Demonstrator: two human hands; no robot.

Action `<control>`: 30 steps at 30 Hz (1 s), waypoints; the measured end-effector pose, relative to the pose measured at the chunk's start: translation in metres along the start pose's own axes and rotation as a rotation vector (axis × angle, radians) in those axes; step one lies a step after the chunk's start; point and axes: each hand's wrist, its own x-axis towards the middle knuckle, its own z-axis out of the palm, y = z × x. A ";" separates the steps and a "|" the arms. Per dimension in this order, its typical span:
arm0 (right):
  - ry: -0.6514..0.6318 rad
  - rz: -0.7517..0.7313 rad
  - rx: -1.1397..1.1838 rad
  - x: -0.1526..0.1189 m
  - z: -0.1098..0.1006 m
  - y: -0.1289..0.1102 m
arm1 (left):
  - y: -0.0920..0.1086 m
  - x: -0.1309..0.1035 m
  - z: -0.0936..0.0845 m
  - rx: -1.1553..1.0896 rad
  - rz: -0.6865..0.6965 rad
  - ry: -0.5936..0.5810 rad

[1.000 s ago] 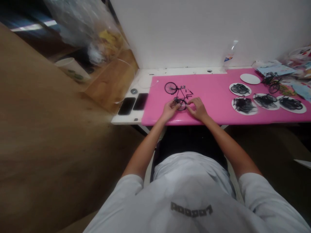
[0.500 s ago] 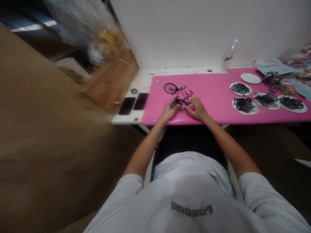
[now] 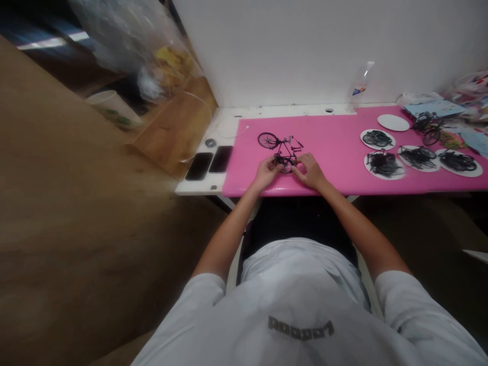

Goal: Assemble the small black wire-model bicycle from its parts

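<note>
Delicately Poised: Both Our Hands at One Small Wheel

Well, our model bicycle point(image 3: 284, 160) lies on the pink sheet point(image 3: 331, 152), near its front edge and towards its left end. Our left hand point(image 3: 266, 173) is curled nearly closed, fingertips pinching the near wheel point(image 3: 288, 166) from the left. Our right hand point(image 3: 310, 171) bends in at the wheel's other side, thumb and fingers close together; we cannot tell whether it has hold of anything.

We judge the thin parts most at risk: uneven pressure from our two hands could bend the wheel, or skid the bicycle across the smooth sheet. A slim dark piece point(image 3: 299, 144) just beyond our right fingers might get knocked aside, if it is loose.

Around us, the sheet covers most of a white table point(image 3: 224, 116), with two dark phones point(image 3: 220, 159) at our left. Five white plates point(image 3: 394, 122), four bearing black parts point(image 3: 381, 163), sit to our right. A clear bottle point(image 3: 360, 87) stands by the white wall point(image 3: 290, 56); plastic bags point(image 3: 125, 35) crowd the dim left side.
</note>
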 end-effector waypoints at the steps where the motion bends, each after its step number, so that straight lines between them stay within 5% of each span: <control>1: -0.001 0.003 -0.003 0.000 0.000 0.000 | 0.000 0.000 0.000 0.000 0.003 0.000; 23: -0.002 0.025 -0.023 0.000 0.001 0.003 | -0.005 0.003 -0.003 -0.018 -0.027 0.027; 30: 0.119 0.131 -0.074 -0.001 -0.007 0.018 | -0.015 0.008 -0.008 -0.058 -0.038 0.100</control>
